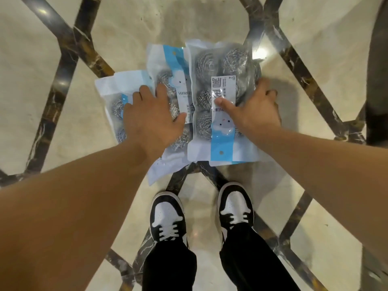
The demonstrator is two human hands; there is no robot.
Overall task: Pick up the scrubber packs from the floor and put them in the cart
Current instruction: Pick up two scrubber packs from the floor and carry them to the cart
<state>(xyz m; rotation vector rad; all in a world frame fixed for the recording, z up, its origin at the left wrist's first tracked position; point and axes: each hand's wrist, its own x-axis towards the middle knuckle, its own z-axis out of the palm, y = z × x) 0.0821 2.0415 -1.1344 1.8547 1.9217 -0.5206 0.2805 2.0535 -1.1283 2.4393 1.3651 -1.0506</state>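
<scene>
From the head camera, three clear scrubber packs lie on the pale marble floor (42,59) with its dark stone bands, overlapping one another just ahead of a pair of black-and-white shoes (201,215); the right pack (220,85) sits on top, showing steel wool balls and a blue strip with print; the middle pack (168,68) is partly under it; the left pack (113,89) pokes out from beneath the middle one; the left hand (153,114) lies flat with fingers spread across the left and middle packs, not closed on anything; the right hand (256,110) grips the right pack's far edge, thumb pressed on the printed strip and fingers curled round the side; no pack is lifted off the floor.
</scene>
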